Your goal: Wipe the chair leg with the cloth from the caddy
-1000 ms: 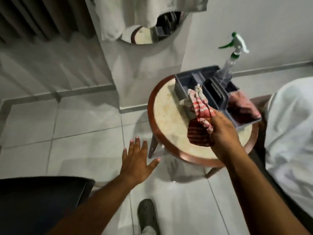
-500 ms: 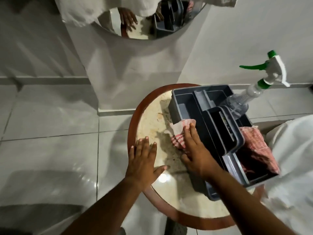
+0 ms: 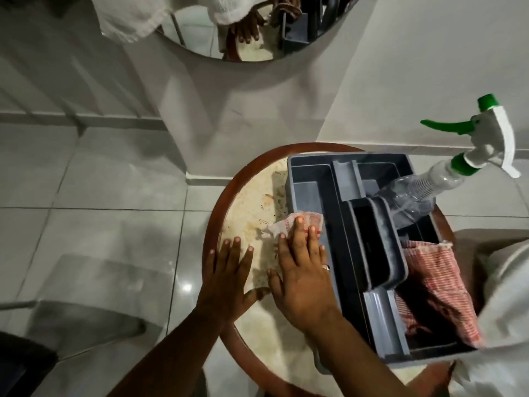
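Note:
A red-and-white striped cloth (image 3: 289, 224) lies on the round table (image 3: 223, 196), against the left wall of the grey caddy (image 3: 323, 196). My right hand (image 3: 303, 270) presses flat on the cloth, fingers spread, covering most of it. My left hand (image 3: 226, 279) lies flat and open on the tabletop just to the left, holding nothing. A second striped cloth (image 3: 435, 282) hangs in the caddy's right compartment. A dark chair seat corner (image 3: 20, 365) shows at the bottom left; its legs are out of sight.
A clear spray bottle (image 3: 429, 184) with a green-and-white trigger leans out of the caddy to the right. White fabric (image 3: 503, 310) borders the right edge. A round mirror (image 3: 243, 30) hangs on the white wall above. Tiled floor (image 3: 86, 210) spreads to the left.
My right hand brought the cloth down from beside the caddy onto the tabletop and flattened on it. My left hand came from over the floor onto the table. The view moved closer.

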{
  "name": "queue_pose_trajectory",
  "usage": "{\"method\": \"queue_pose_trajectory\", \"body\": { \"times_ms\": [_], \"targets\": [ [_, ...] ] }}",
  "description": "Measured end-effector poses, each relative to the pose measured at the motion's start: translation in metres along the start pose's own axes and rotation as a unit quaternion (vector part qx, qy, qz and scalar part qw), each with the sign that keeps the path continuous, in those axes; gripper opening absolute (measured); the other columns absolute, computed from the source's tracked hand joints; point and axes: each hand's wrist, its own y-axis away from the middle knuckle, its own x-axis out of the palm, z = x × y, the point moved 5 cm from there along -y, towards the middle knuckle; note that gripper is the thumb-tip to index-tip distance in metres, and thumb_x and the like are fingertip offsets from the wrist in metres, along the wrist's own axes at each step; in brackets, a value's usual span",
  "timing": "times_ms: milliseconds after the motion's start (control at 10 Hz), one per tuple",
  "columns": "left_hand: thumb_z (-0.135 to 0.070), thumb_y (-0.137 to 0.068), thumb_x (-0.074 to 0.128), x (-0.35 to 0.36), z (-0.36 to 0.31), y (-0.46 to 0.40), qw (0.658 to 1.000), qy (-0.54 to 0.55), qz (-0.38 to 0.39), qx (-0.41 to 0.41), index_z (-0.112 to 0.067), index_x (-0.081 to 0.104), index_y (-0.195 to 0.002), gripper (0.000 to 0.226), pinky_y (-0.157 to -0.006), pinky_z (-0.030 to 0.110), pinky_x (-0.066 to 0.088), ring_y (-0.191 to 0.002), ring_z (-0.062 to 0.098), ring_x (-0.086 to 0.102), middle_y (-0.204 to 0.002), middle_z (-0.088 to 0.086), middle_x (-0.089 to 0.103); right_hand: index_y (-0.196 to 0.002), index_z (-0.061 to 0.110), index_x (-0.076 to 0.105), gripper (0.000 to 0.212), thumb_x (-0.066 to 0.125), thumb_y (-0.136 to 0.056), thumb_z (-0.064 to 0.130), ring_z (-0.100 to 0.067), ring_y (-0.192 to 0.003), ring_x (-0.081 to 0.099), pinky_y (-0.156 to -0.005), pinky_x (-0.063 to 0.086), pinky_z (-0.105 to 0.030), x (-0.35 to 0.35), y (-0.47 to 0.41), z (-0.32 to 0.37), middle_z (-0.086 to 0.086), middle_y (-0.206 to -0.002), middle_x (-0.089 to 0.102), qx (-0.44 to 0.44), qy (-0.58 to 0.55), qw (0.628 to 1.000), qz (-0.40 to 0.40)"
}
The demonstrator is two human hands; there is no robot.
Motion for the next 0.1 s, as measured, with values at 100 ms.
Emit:
{"method": "queue_pose_trajectory", "body": {
  "times_ms": [100],
  "targets": [
    [-0.080, -0.085, 0.011, -0.0190, -0.0009, 0.0032, 0.999, 0.013, -0.025, -0.029, -0.010, 0.030, -0.150, 0.096, -0.112, 0.063, 0.032, -0.143, 0.045, 0.033, -0.155, 0.024, 0.034, -0.155, 0.039, -0.013, 0.070, 0.027, -0.102, 0.061, -0.025, -0.149, -0.042, -0.126, -0.018, -0.049, -0.0382, 0.0115, 0.0022, 0.006, -0.159, -0.041, -0.003, -0.112, 0.993, -0.029]
  ]
}}
